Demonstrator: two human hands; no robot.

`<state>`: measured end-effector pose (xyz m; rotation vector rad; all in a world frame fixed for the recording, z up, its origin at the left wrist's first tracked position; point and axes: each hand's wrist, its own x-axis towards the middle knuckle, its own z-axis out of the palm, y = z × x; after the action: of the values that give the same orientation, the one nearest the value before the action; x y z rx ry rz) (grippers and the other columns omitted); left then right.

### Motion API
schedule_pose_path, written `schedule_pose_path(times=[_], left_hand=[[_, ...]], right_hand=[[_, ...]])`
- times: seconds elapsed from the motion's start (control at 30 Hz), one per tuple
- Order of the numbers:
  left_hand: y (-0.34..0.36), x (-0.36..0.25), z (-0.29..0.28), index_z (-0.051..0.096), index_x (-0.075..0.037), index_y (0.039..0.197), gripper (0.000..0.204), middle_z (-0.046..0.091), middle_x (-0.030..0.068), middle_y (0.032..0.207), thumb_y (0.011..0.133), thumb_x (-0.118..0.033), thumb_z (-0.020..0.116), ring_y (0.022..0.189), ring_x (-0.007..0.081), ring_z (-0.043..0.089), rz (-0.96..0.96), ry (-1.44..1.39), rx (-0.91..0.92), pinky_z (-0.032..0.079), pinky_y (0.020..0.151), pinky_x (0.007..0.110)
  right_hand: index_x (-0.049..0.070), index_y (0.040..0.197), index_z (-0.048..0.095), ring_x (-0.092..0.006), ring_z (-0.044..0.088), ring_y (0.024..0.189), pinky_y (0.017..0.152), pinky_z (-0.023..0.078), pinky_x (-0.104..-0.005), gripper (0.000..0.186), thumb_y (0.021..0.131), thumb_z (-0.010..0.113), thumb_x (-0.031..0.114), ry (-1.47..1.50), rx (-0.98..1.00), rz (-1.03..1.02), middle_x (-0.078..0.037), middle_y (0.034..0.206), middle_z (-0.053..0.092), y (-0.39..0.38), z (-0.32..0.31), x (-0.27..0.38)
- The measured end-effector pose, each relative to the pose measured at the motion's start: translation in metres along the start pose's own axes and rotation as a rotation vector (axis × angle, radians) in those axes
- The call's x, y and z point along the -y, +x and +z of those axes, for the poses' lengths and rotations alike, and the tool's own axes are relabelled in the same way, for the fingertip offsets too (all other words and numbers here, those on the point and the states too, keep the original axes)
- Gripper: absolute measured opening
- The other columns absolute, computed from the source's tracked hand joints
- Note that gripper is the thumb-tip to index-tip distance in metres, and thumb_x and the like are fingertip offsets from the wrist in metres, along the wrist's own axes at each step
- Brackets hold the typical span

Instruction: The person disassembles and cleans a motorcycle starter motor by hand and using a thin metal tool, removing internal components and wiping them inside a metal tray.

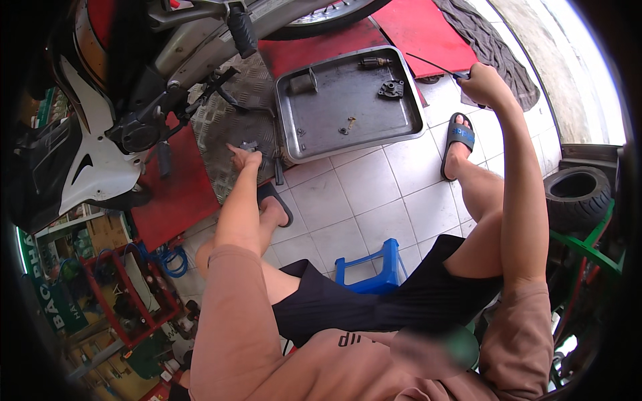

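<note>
My right hand (485, 85), raised over the floor right of the tray, is closed around the handle of a screwdriver (433, 63). Its long thin dark shaft points left toward the tray's far right corner. Down by the ribbed metal plate (224, 164), the fingers of my left hand (247, 158) are closed on a small silvery metal part (249, 145). A metal tray (341, 100) lies between my hands. In it are a cylindrical metal piece (304, 82), a dark cylindrical part (373, 62), a black bracket-like part (391, 89) and a small brass-coloured piece (352, 122).
A motorcycle (100, 144) stands on the left, its pedals and levers reaching toward the plate. Red mats (167, 200) lie under it. A blue stool (381, 271) sits between my legs. On the right are a tyre (578, 190) and a dark cloth (468, 33).
</note>
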<state>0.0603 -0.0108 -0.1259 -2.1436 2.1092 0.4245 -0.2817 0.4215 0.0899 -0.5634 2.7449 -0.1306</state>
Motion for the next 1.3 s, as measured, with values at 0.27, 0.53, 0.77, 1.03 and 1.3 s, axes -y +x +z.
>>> schedule_pose_path(times=[0.27, 0.53, 0.77, 1.03, 1.3], left_hand=[[0.012, 0.001, -0.007, -0.001, -0.020, 0.150, 0.117, 0.034, 0.0262, 0.140, 0.065, -0.020, 0.080, 0.125, 0.0410, 0.044, -0.062, 0.015, 0.057, 0.038, 0.106, 0.048], [-0.060, -0.083, -0.044, 0.008, -0.011, 0.149, 0.098, 0.020, 0.0292, 0.145, 0.076, -0.029, 0.071, 0.132, 0.0454, 0.028, 0.420, 0.220, -0.206, 0.033, 0.104, 0.055], [-0.130, -0.174, 0.019, 0.053, 0.006, 0.120, 0.056, 0.051, 0.0289, 0.118, 0.073, -0.019, 0.071, 0.111, 0.0423, 0.052, 1.276, -0.187, 0.095, 0.044, 0.097, 0.042], [-0.223, -0.244, 0.097, 0.046, 0.003, 0.131, 0.087, 0.047, 0.0288, 0.127, 0.065, -0.044, 0.080, 0.121, 0.0402, 0.046, 1.205, -0.051, 0.165, 0.039, 0.103, 0.043], [-0.245, -0.261, 0.111, 0.050, 0.006, 0.124, 0.077, 0.047, 0.0285, 0.124, 0.067, -0.036, 0.080, 0.121, 0.0403, 0.044, 1.141, -0.098, 0.102, 0.038, 0.103, 0.043]], right_hand=[[-0.003, 0.089, 0.067, -0.0264, 0.068, 0.069, 0.065, 0.053, -0.0374, 0.028, 0.079, 0.056, 0.020, 0.054, 0.073, 0.068, -0.016, 0.080, 0.069, -0.003, -0.009, 0.017], [0.001, 0.084, 0.069, -0.0253, 0.068, 0.072, 0.065, 0.053, -0.0368, 0.024, 0.074, 0.054, 0.016, 0.071, 0.039, 0.097, -0.015, 0.080, 0.069, -0.007, -0.012, 0.016], [0.004, 0.094, 0.069, -0.0275, 0.069, 0.082, 0.073, 0.054, -0.0375, 0.029, 0.076, 0.056, 0.022, 0.123, 0.099, 0.096, -0.014, 0.090, 0.070, -0.016, -0.024, 0.023], [0.007, 0.104, 0.069, -0.0289, 0.066, 0.098, 0.085, 0.051, -0.0399, 0.033, 0.076, 0.057, 0.022, 0.130, 0.128, 0.131, -0.014, 0.105, 0.068, -0.024, -0.033, 0.020], [0.000, 0.088, 0.069, -0.0284, 0.069, 0.076, 0.072, 0.055, -0.0385, 0.037, 0.082, 0.058, 0.035, 0.159, 0.051, 0.062, -0.016, 0.079, 0.069, -0.025, -0.030, 0.004]])
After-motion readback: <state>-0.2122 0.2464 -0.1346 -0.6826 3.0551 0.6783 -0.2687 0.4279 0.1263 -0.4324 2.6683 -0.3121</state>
